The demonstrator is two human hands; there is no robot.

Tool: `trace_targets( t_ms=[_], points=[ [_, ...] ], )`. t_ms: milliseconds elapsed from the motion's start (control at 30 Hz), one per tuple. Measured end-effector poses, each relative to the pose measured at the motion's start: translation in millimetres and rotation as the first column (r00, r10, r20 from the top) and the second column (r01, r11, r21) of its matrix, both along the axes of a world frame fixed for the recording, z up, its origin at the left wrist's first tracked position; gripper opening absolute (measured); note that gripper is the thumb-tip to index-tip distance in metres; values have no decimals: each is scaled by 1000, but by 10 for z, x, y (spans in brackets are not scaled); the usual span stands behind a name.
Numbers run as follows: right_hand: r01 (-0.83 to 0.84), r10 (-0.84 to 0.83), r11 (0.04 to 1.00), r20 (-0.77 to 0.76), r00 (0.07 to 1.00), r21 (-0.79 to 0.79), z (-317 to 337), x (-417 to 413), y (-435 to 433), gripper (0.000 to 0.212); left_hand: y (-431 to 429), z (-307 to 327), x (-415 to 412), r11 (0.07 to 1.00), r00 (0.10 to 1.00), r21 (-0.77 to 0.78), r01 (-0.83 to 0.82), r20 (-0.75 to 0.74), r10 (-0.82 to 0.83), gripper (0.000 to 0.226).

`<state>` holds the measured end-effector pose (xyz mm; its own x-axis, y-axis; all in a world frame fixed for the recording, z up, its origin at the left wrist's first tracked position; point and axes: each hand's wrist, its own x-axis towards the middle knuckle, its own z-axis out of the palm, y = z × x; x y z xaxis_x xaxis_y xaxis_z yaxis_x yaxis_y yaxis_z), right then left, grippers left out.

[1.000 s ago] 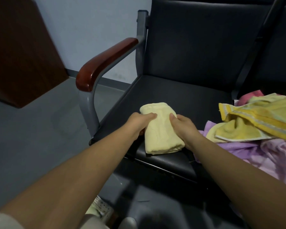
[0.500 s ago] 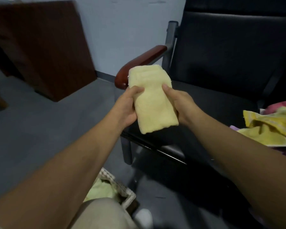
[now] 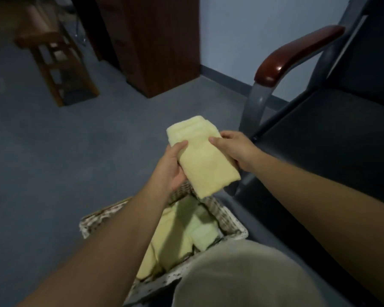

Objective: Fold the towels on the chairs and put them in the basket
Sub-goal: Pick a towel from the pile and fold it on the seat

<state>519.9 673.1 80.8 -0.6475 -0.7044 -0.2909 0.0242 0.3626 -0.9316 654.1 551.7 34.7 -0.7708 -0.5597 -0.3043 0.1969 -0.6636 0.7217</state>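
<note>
Left hand (image 3: 172, 167) grips the near-left edge of the towel (image 3: 203, 161): thumb laid across the top, fingers curled underneath, mostly out of sight. Right hand (image 3: 235, 149) takes the opposite edge the same way, thumb on top, fingers wrapped round the side. Both are closed on the cloth and hold nothing else.

Towel: pale yellow, folded into a thick oblong, held in the air, near end tilted lower. The two-sided hold reads as a way to keep the layers together in transit. One hand alone would likely let the fold sag open.

It hangs above the far end of the basket (image 3: 232, 220), not touching it as far as I can tell. Step in hand looks like the lowering-in.

Basket: woven, light, rectangular, on the floor (image 3: 53, 169) just beside the chair (image 3: 333, 138) and in front of the person's knee (image 3: 242, 275). Set there, I'd guess, so a towel goes from seat to basket without a step.

Inside: a pile (image 3: 177, 233) of folded towels, pale yellow and pale green, packed side by side. The left forearm hides part of it, so the count is uncertain.

Chair: black seat, reddish armrest (image 3: 297, 52). Beyond: dark cabinet (image 3: 155, 41), wooden stand (image 3: 53, 63).
</note>
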Motion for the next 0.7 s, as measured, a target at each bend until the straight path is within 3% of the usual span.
trace_targets(
  t_ms=[233,333,467,600,700],
  points=[
    [-189,189,936,29,981,297,-1055,348,-160,28,12,-1176,592,994,983,95,48,172,-64,57],
    [-254,293,876,-35,956,409,-1395,455,-184,36,66,-1577,764,986,955,157,61,277,-103,54],
    [-251,406,814,-204,891,524,-1779,648,-316,40,43,-1901,834,988,918,143,65,379,-115,43],
    [-250,452,718,-162,877,650,-2160,756,-432,46,-20,-2062,883,991,866,98,94,483,-130,30],
    [-207,410,725,-170,896,657,-2401,697,-485,60,-32,-2224,878,996,785,47,71,613,-85,30]
  ],
)
